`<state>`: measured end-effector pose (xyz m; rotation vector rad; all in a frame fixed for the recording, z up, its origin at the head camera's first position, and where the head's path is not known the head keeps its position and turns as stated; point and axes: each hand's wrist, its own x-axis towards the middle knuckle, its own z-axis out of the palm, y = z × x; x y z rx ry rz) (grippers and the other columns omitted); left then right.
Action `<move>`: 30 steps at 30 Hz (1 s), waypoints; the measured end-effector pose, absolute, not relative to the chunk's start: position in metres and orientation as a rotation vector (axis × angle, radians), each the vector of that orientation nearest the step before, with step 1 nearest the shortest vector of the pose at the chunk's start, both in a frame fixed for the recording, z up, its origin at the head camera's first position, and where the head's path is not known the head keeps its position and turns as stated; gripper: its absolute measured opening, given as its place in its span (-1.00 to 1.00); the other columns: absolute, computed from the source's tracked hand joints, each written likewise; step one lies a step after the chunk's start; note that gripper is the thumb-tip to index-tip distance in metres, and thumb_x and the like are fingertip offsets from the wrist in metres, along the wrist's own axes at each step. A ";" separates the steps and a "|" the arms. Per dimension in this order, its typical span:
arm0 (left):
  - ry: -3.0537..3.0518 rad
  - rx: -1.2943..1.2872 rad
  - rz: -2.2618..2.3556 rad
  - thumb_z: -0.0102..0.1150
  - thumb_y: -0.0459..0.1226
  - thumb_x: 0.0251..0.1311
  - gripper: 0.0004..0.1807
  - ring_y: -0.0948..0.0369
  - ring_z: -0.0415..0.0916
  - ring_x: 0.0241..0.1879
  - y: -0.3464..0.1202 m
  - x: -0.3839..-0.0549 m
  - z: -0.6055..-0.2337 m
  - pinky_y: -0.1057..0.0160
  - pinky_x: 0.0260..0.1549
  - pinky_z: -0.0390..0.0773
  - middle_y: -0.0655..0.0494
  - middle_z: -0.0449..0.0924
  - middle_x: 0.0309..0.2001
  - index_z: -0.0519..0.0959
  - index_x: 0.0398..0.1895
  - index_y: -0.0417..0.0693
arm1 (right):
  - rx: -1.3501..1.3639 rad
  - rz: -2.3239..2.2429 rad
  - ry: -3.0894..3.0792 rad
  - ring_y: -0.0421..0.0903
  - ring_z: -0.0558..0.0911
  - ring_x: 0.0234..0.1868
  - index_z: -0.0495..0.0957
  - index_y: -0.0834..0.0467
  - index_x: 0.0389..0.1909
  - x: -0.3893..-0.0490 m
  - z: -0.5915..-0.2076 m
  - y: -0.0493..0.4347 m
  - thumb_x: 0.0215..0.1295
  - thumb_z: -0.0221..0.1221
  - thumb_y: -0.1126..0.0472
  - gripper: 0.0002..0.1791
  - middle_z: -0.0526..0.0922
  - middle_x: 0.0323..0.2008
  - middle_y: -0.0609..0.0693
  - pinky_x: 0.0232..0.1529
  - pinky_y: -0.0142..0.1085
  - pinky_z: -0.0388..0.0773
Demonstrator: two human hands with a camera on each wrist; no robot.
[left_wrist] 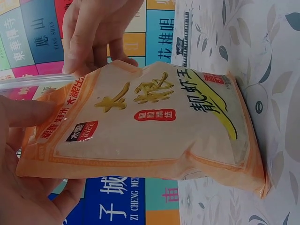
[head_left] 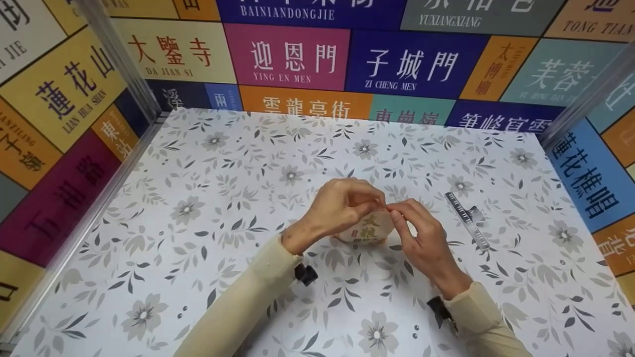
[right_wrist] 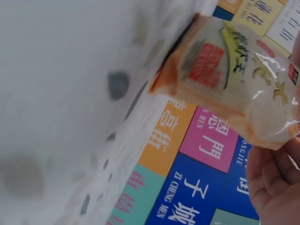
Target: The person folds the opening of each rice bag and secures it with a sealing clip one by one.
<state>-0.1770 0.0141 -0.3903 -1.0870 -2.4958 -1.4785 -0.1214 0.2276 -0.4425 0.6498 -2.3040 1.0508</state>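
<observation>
A person's two hands meet over a bag (head_left: pixel 368 233) that stands upright near the middle of a bench (head_left: pixel 258 153), well apart from its edges. The back edge runs along a wall (head_left: pixel 292 57) of colored panels lettered in Chinese; the left and right edges also border lettered panels. A broad stretch of surface spreads to the left of the hands, and more lies behind the bag. On the right the space is partly taken by a slim, straight ruler-like strip (head_left: pixel 459 210), lying aslant near the right hand (head_left: pixel 421 233).

The left hand (head_left: pixel 342 203) grips the bag's top, thumb on the front and fingers behind. The right hand pinches a clear strip (left_wrist: pixel 37 83) by the bag's upper corner. The bag is soft, glossy plastic, pale with orange borders, gold characters and a red label; its sides are creased and its lower edge rests on the bench. The covering is white with gray flowers and leaves. Cream sleeves (head_left: pixel 238 302) cover both forearms.
</observation>
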 end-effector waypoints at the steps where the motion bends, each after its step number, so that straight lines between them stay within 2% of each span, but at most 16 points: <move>1: -2.497 -1.085 -1.482 0.32 -0.38 0.26 -0.81 0.25 0.76 -0.10 0.014 -0.177 -0.391 0.35 0.04 0.67 0.14 0.84 -0.13 0.82 -0.13 -0.02 | 0.642 1.097 -2.305 -0.23 0.61 -0.14 0.73 0.17 -0.02 -0.122 -0.442 0.226 0.48 0.17 0.42 -0.77 0.72 -0.16 -0.04 -0.04 -0.54 0.49; 6: -2.515 -1.088 -1.452 0.30 -0.36 0.25 -0.83 0.29 0.73 -0.12 0.015 -0.176 -0.391 0.33 0.03 0.65 0.18 0.83 -0.16 0.80 -0.18 0.02 | 0.634 1.258 -2.284 -0.28 0.57 -0.21 0.75 0.15 -0.04 -0.125 -0.442 0.222 0.47 0.15 0.46 -0.74 0.72 -0.18 -0.04 -0.11 -0.54 0.49; 9: -2.525 -1.099 -1.403 0.37 -0.24 0.27 -0.92 0.30 0.71 -0.12 0.016 -0.175 -0.391 0.31 0.06 0.63 0.22 0.81 -0.18 0.79 -0.21 0.05 | 0.619 1.297 -2.278 -0.30 0.60 -0.19 0.75 0.12 -0.05 -0.125 -0.443 0.221 0.43 0.19 0.47 -0.73 0.73 -0.18 -0.03 -0.09 -0.56 0.50; 14: -2.503 -1.091 -1.339 0.44 -0.06 0.27 -0.83 0.31 0.70 -0.18 0.017 -0.175 -0.392 0.31 0.00 0.63 0.25 0.80 -0.23 0.78 -0.27 0.07 | 0.605 1.303 -2.283 -0.30 0.62 -0.16 0.76 0.08 -0.07 -0.126 -0.444 0.221 0.41 0.24 0.44 -0.75 0.73 -0.19 -0.05 -0.08 -0.55 0.51; 18: -2.497 -1.078 -1.320 0.42 -0.09 0.30 -0.85 0.30 0.70 -0.21 0.018 -0.174 -0.392 0.31 -0.04 0.64 0.23 0.81 -0.24 0.78 -0.28 0.06 | 0.596 1.298 -2.279 -0.29 0.61 -0.17 0.77 0.07 -0.09 -0.126 -0.444 0.220 0.42 0.25 0.41 -0.78 0.73 -0.21 -0.03 -0.09 -0.56 0.52; 26: -2.518 -1.067 -1.356 0.41 -0.12 0.31 -0.87 0.31 0.71 -0.15 0.018 -0.174 -0.392 0.32 0.02 0.64 0.23 0.81 -0.19 0.78 -0.22 0.06 | 0.600 1.267 -2.271 -0.28 0.64 -0.14 0.77 0.09 -0.11 -0.126 -0.443 0.219 0.41 0.27 0.39 -0.81 0.74 -0.21 -0.02 -0.05 -0.57 0.53; 30: -2.495 -1.084 -1.375 0.40 -0.15 0.32 -0.85 0.28 0.73 -0.14 0.017 -0.174 -0.391 0.32 0.03 0.65 0.19 0.80 -0.19 0.76 -0.20 -0.01 | 0.595 1.257 -2.266 -0.28 0.64 -0.14 0.77 0.10 -0.11 -0.126 -0.443 0.219 0.39 0.28 0.40 -0.81 0.74 -0.21 -0.04 -0.02 -0.57 0.53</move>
